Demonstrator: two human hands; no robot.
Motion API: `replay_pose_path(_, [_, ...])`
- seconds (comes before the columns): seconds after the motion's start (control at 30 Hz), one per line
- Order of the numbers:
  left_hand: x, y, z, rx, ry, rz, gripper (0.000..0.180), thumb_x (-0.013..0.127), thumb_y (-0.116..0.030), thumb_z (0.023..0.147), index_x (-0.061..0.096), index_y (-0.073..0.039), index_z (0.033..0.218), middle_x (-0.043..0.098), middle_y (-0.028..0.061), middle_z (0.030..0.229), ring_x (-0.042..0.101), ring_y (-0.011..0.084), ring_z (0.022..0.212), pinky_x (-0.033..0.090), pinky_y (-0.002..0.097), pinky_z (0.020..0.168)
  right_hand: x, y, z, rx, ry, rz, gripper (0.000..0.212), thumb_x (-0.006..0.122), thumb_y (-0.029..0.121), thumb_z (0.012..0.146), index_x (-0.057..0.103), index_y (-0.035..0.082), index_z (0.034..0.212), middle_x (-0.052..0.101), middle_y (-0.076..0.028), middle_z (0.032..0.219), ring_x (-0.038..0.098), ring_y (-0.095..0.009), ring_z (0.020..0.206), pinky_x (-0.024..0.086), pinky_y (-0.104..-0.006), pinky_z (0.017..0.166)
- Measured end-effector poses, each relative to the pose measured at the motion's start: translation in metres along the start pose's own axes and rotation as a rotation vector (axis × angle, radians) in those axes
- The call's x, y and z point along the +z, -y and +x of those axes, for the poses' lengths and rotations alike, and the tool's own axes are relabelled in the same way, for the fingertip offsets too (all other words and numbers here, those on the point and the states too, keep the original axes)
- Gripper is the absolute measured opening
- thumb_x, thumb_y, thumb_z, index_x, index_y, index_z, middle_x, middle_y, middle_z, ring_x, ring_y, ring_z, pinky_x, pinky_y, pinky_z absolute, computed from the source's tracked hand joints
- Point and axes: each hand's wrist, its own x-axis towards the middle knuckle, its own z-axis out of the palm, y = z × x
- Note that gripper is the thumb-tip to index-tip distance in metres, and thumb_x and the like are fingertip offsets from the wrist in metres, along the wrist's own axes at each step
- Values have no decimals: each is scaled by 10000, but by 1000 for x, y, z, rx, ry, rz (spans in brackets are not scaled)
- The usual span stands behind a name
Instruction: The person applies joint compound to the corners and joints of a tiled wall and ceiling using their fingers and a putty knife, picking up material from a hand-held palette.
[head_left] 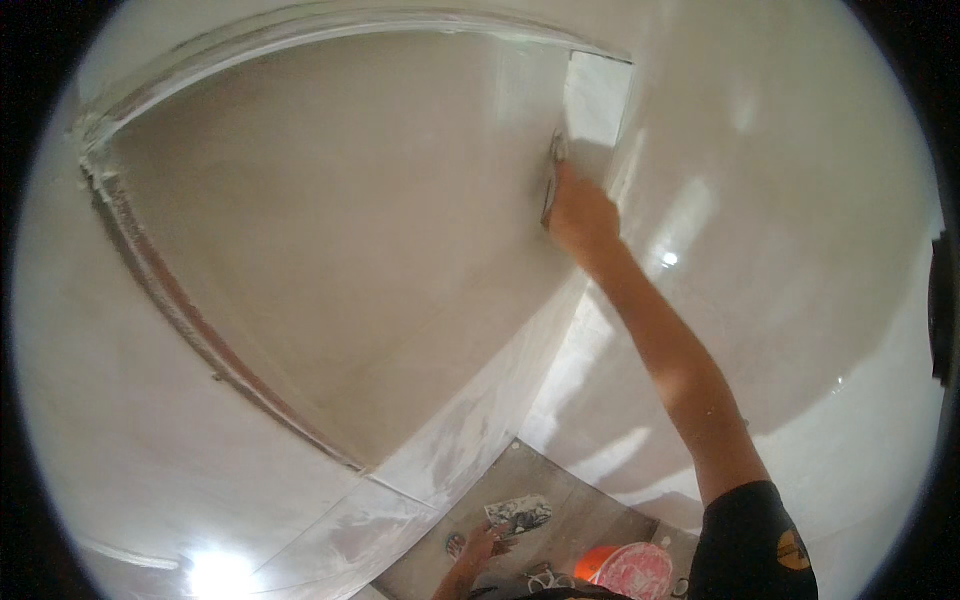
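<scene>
My right hand (583, 212) reaches up and grips a flat plastering trowel. Its pale rectangular blade (598, 95) lies against the surface at the right edge of a broad beige recess (340, 220), in the corner beside a glossy pale wall. Fingers and the hand's shadow cover the blade's lower part. Low in the picture, my left hand (478, 547) is closed at the base of a plaster-smeared trowel (518, 513), held above the floor; its handle is mostly hidden by the fingers.
A pinkish, plaster-stained bucket (637, 572) stands on the grey floor (440, 530) near my body, beside something orange (594, 562). Raised trim (215, 355) borders the recess. A bright lamp (218, 575) glows at lower left. Something dark (940, 308) stands at the far right edge.
</scene>
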Motion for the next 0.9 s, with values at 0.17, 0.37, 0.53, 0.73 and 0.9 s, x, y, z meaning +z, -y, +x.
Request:
replay_pose_path(0.17, [-11,24,15,16,38,10,415,597,-234,875,476,-40,1222,583,93,1150,629,268,954,522,421,800,40,-15,-32,-39,152,-22,561,586,96,744,456,77,1290,634,-194,850,620,-360,819,513,-439,725])
replay_pose_path(0.37, [-51,63,52,403,258,764,329,558,-238,891,519,-62,1167,577,75,1118,603,227,959,521,338,785,3,-95,-126,-29,126,508,509,568,105,763,514,110,1269,626,-183,838,603,-314,758,481,-438,712])
replay_pose_path(0.53, [9,36,-2,-151,14,423,316,475,-268,937,477,-95,1201,555,97,1149,581,277,976,500,410,776,101,-173,-394,725,25,731,489,584,105,751,529,102,1237,601,-180,766,580,-300,683,455,-417,649])
replay_pose_path(0.73, [51,56,13,-492,-86,564,364,505,-299,928,439,-88,1217,547,120,1153,589,299,946,508,425,753,189,-242,-776,1787,497,264,523,618,251,760,495,52,1228,551,-225,1151,536,-384,1073,455,-430,865])
replay_pose_path(0.9, [82,74,29,-594,-138,812,347,480,-266,935,433,-79,1223,567,131,1099,609,284,891,526,383,699,223,-276,-906,1847,531,41,703,641,262,750,361,93,1373,519,-253,1185,535,-388,1084,433,-478,917])
